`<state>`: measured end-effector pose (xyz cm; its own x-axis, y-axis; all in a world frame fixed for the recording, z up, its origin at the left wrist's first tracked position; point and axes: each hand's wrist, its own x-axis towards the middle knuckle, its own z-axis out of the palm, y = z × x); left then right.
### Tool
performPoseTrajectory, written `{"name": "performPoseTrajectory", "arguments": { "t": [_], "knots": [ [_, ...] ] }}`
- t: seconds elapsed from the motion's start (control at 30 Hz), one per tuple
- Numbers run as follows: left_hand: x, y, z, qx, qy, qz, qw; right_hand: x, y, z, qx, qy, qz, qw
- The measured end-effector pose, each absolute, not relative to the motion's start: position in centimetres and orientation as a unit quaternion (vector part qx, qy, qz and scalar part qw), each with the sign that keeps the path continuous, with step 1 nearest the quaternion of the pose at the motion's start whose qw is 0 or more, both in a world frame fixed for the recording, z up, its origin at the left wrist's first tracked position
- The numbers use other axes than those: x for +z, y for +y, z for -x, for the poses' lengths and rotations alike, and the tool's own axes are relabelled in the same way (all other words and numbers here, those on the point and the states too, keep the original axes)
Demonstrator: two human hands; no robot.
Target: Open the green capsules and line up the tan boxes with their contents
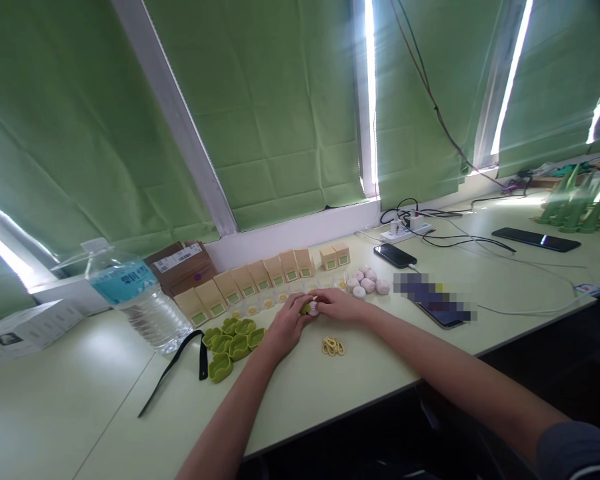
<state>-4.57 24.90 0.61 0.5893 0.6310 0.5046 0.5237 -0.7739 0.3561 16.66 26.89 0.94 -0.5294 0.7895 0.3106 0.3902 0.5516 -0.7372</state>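
Both my hands meet at the middle of the table. My left hand (289,325) and my right hand (339,305) are closed together round a small green piece (307,308) with something pale pink against it. Several green moulded trays (233,340) lie just left of my left hand. A cluster of pale pink round pieces (367,281) sits beyond my right hand. Small yellow rings (333,346) lie in front of my hands. A row of tan little boxes (250,281) stands behind.
A large water bottle (135,297) lies at the left beside a brown carton (181,265). A black strap (173,368) runs toward the front edge. Phones (395,255), a power strip (405,231) and cables lie at the right. Green cones (573,203) stand far right.
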Motion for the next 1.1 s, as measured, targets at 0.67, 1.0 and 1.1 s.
{"name": "performPoseTrajectory", "arguments": {
  "t": [0.67,1.0,1.1],
  "knots": [
    [0.48,24.98,4.6,0.32,0.315,-0.89,0.082,0.97,26.89,-16.89,0.333,-0.82,0.341,0.316],
    [0.54,24.94,4.65,0.303,0.323,-0.892,0.089,0.76,27.11,-16.9,0.313,-0.832,0.341,0.306],
    [0.61,24.89,4.63,0.305,0.321,-0.892,0.089,1.0,26.89,-16.9,0.307,-0.833,0.346,0.305]
  ]
}}
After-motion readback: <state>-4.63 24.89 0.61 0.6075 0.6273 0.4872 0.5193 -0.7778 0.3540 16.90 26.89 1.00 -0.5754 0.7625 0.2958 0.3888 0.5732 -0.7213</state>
